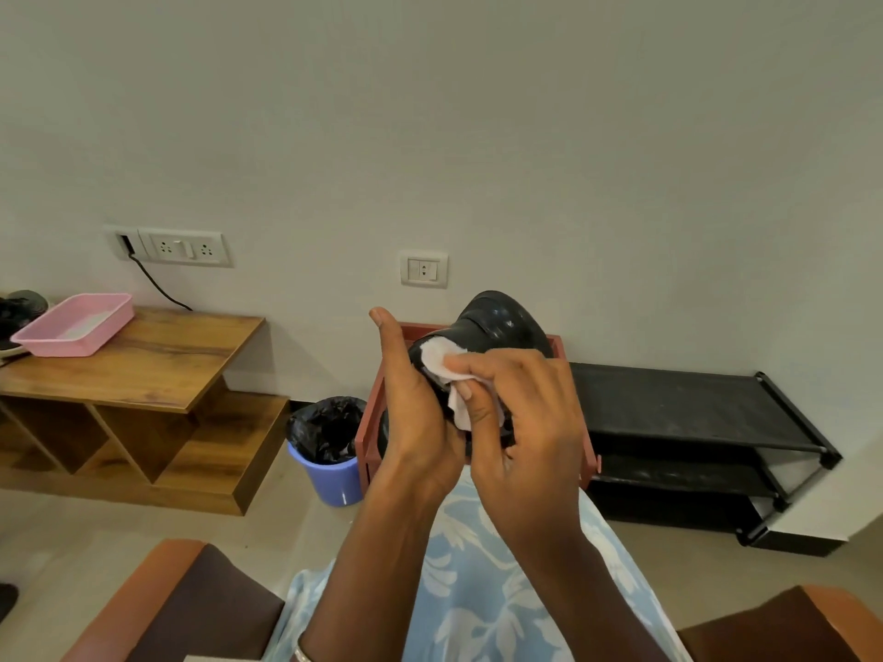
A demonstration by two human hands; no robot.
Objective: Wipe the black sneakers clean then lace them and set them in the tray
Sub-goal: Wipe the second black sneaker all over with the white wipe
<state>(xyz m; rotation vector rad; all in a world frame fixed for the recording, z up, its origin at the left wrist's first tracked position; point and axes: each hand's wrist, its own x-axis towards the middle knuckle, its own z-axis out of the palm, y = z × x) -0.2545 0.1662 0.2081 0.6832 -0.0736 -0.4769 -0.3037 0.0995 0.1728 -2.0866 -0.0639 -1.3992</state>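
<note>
**Inspector:** Head view. What is shown of the room?

**Technician:** A plain grey wall with two socket plates is seen. A wooden table [143, 355] is set against it on the left. A blue bin [334, 480] lined in black, a red-brown frame [370, 422] and a black shoe rack [693, 408] are ranged along the floor to the right.

**Inspector:** Where is the task item located?

**Technician:** One black sneaker [501, 322] is held in the air in front of the red-brown frame. It is gripped by the left hand [415, 413] with the thumb raised; the fingers are hidden behind the shoe. A white wipe [446, 360] is pinched by the right hand [525, 413] and pressed against the sneaker's near end.

**Inspector:** And the rest of the pair?

**Technician:** A second dark shoe [21, 308] is seen just beside the pink tray [62, 348], cut off by the picture's left edge. The tray is placed at the table's far left corner. No shoe is seen in it.

**Inspector:** How is progress rated?

**Technician:** The wiping stage is judged to be in hand. Pale specks are visible on the upper part of the held sneaker, so cleaning is judged incomplete. Whether laces are fitted cannot be told. Lacing, and placement of both shoes in the tray, are taken as outstanding.
</note>
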